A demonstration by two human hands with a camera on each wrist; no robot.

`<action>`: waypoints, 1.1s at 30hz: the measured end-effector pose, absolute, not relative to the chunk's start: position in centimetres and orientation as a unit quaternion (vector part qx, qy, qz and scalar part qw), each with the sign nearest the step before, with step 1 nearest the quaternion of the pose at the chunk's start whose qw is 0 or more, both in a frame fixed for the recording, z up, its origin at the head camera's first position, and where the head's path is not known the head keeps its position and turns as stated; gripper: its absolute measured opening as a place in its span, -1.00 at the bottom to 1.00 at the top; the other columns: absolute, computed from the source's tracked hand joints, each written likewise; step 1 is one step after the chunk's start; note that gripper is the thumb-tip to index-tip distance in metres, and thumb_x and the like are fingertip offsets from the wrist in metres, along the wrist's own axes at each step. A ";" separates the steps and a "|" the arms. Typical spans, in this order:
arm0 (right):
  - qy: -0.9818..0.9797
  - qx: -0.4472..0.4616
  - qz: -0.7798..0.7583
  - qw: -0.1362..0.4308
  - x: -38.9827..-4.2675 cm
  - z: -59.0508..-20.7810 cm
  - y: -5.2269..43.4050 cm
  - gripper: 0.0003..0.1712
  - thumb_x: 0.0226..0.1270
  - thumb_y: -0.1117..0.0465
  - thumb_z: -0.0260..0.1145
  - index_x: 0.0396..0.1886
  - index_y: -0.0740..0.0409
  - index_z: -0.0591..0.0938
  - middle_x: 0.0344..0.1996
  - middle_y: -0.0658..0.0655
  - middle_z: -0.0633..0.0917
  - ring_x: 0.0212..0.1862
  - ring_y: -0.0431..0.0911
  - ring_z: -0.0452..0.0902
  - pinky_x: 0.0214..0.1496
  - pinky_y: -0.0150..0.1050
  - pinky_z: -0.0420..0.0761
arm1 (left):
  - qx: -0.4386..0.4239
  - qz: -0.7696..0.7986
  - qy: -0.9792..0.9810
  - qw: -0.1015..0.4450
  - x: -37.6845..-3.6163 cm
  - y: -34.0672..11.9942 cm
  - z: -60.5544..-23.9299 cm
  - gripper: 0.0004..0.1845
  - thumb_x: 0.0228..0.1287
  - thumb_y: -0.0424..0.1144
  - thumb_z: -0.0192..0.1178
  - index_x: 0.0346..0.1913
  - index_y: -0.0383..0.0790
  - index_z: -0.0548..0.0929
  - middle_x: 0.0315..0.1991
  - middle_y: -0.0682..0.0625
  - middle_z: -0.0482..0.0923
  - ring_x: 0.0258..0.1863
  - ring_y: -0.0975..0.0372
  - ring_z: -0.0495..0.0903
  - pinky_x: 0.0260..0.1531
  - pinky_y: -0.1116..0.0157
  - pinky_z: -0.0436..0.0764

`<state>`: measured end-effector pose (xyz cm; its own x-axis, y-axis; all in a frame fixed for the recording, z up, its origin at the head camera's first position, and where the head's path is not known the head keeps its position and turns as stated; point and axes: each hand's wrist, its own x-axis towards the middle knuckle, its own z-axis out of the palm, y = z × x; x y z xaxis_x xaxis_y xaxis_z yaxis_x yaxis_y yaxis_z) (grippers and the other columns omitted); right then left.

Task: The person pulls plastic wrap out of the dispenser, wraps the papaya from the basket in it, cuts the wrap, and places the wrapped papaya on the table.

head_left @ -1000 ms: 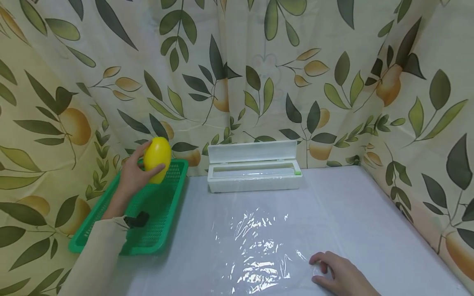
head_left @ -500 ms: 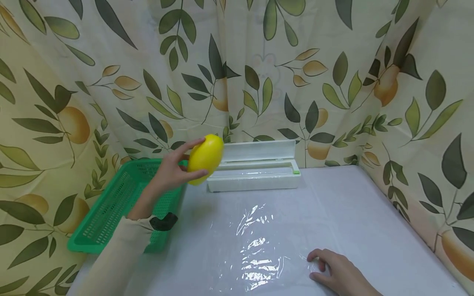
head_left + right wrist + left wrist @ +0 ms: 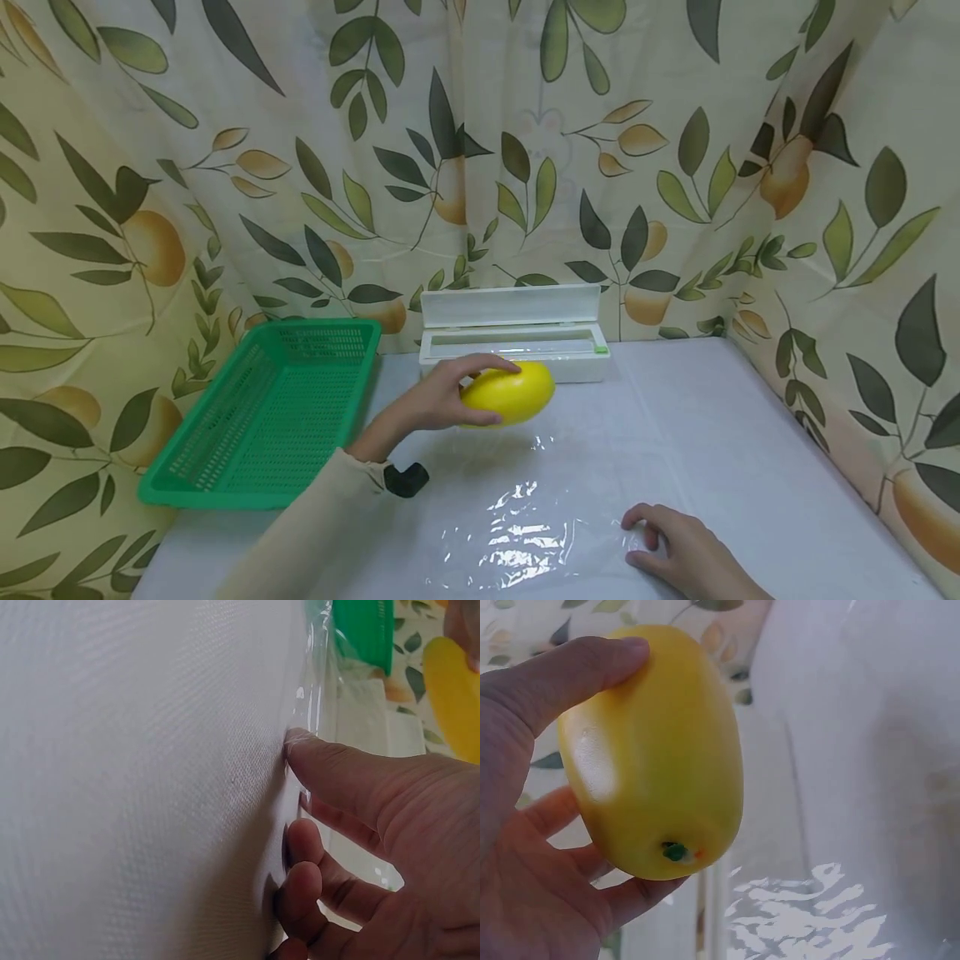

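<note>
A smooth yellow mango-like fruit (image 3: 517, 393) is held above the table by my left hand (image 3: 431, 402), thumb on one side and fingers on the other. Close up in the left wrist view, the fruit (image 3: 660, 757) has a small green stem nub at one end. Below it, a clear sheet of plastic wrap (image 3: 525, 542) lies spread over the table, shiny and wrinkled. My right hand (image 3: 686, 550) pinches the sheet's near right edge between thumb and fingers; the right wrist view has the thumb (image 3: 330, 765) against the film.
A white plastic wrap box (image 3: 577, 369) stands at the back with its lid (image 3: 510, 308) raised and a green slider at its right end. To the left is a green plastic basket (image 3: 352, 400). Leaf-patterned curtain (image 3: 637, 167) closes in the white table's (image 3: 750, 433) back and sides.
My left hand has carried the yellow fruit from above the green basket rightward, then lower over the plastic wrap, tilting it more level. My right hand has stayed at the sheet's edge.
</note>
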<state>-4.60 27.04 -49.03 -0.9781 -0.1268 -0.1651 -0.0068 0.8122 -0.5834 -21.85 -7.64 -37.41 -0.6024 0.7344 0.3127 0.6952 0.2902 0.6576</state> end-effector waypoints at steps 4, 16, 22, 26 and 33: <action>0.949 -0.014 -0.299 0.101 -4.6 -48.9 26.9 -0.57 0.02 0.08 0.65 -0.10 -0.11 0.68 -0.48 -0.09 0.46 -0.49 -0.26 0.31 -0.42 -0.34 0.35 | 0.453 0.398 0.796 0.051 -21.3 -5.8 -39.5 -0.37 0.14 -0.20 0.54 0.31 0.02 0.59 0.28 0.13 0.57 0.09 0.25 0.53 0.09 0.24 0.58; 0.950 0.010 -0.292 0.110 -4.8 -49.0 26.7 -0.57 0.00 0.09 0.67 -0.12 -0.16 0.69 -0.48 -0.09 0.47 -0.48 -0.22 0.33 -0.39 -0.34 0.35 | 0.433 0.408 0.793 0.133 -19.7 -4.6 -43.5 -0.37 0.13 -0.22 0.55 0.29 0.13 0.61 0.28 0.25 0.55 0.27 0.32 0.48 0.29 0.22 0.45; 0.949 0.016 -0.289 0.122 -5.0 -48.9 26.5 -0.58 0.01 0.10 0.66 -0.12 -0.15 0.68 -0.48 -0.08 0.48 -0.46 -0.19 0.34 -0.38 -0.32 0.34 | 0.429 0.393 0.799 0.154 -19.2 -4.5 -45.5 -0.37 0.12 -0.24 0.55 0.28 0.15 0.61 0.31 0.24 0.53 0.38 0.28 0.41 0.41 0.16 0.34; 0.949 0.026 -0.286 0.128 -5.1 -48.9 26.4 -0.58 0.01 0.10 0.66 -0.12 -0.15 0.69 -0.49 -0.07 0.48 -0.46 -0.17 0.35 -0.38 -0.32 0.35 | 0.429 0.384 0.802 0.159 -19.0 -4.6 -46.4 -0.36 0.10 -0.26 0.55 0.26 0.16 0.62 0.33 0.24 0.52 0.42 0.26 0.37 0.44 0.16 0.30; 0.952 0.010 -0.282 0.115 -5.1 -48.9 26.5 -0.60 0.04 0.10 0.65 -0.11 -0.15 0.69 -0.50 -0.10 0.47 -0.49 -0.22 0.31 -0.41 -0.33 0.33 | 0.444 0.368 0.802 0.157 -19.0 -4.6 -46.5 -0.33 0.12 -0.28 0.54 0.30 0.16 0.58 0.34 0.23 0.50 0.35 0.29 0.42 0.38 0.21 0.35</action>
